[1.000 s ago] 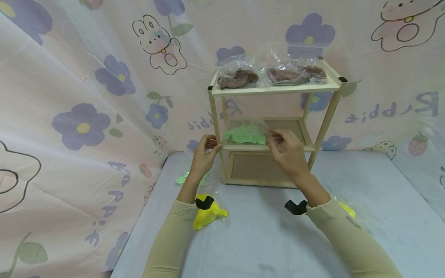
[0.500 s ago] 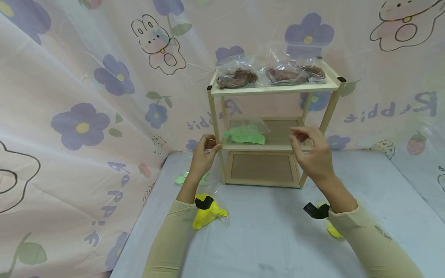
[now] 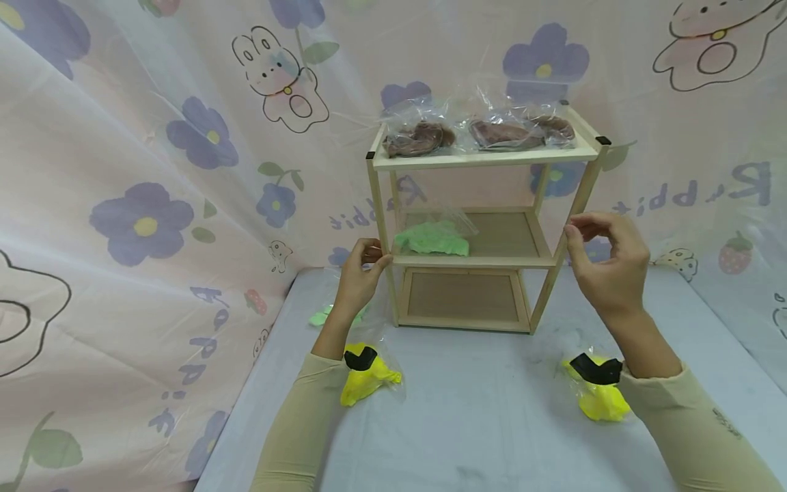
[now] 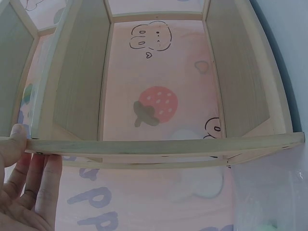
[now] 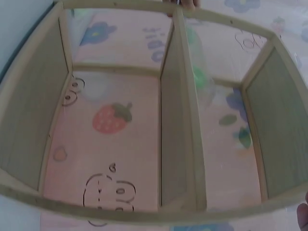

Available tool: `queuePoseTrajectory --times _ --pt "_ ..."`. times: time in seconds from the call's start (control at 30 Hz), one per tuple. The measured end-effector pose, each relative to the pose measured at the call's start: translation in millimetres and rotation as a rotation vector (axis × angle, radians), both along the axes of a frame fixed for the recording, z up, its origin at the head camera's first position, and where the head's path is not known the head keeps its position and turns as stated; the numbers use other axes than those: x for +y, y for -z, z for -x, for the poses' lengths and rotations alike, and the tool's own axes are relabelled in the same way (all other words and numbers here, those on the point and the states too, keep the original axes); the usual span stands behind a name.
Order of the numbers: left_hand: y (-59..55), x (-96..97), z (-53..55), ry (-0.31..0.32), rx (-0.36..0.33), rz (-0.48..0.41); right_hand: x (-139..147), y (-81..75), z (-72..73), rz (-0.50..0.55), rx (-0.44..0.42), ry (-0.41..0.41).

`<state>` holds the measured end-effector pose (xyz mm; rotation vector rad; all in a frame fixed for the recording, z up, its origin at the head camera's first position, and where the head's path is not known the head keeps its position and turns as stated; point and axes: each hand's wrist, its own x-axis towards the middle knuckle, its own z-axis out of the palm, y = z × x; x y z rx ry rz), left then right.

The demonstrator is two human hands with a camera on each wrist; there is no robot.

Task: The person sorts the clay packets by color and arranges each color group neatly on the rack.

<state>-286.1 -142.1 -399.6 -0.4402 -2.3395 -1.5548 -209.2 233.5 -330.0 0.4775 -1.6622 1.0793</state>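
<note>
left hand [image 3: 359, 273] kept pinched on shelf rack [image 3: 476, 212] front-left post | right hand [image 3: 609, 263] withdrawn right off middle shelf, fingers loosely curled, nothing held | green bagged item [image 3: 432, 239] left released on middle shelf | placement judged done

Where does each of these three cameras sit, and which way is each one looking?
Head: worn on the head, looking forward and down at the wooden shelf rack on the table; both sleeved arms, left hand and right hand show.
Left wrist: on the left wrist, facing into the rack's frame; only the left hand's fingers show, touching a rail.
Right wrist: on the right wrist, facing into the rack from the other side; a fingertip edge shows at the lower right.
Shared: all three see the rack.
</note>
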Motion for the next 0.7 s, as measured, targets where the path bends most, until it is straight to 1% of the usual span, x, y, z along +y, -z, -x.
queuePoseTrajectory --times 0.13,0.37,0.57,0.7 --pt "-0.9 0.3 -0.5 -0.001 -0.004 0.001 11 -3.4 2.2 0.053 -0.023 -0.017" --pt "-1.2 0.6 -0.5 -0.003 0.006 0.005 24 -6.3 7.3 0.021 -0.106 -0.024" --pt "-0.8 0.5 -0.3 -0.003 0.012 -0.001 38 4.2 24.7 -0.004 -0.229 -0.061" --pt "0.8 0.6 0.1 -0.005 0.014 -0.001 41 8.3 31.0 0.007 -0.256 -0.064"
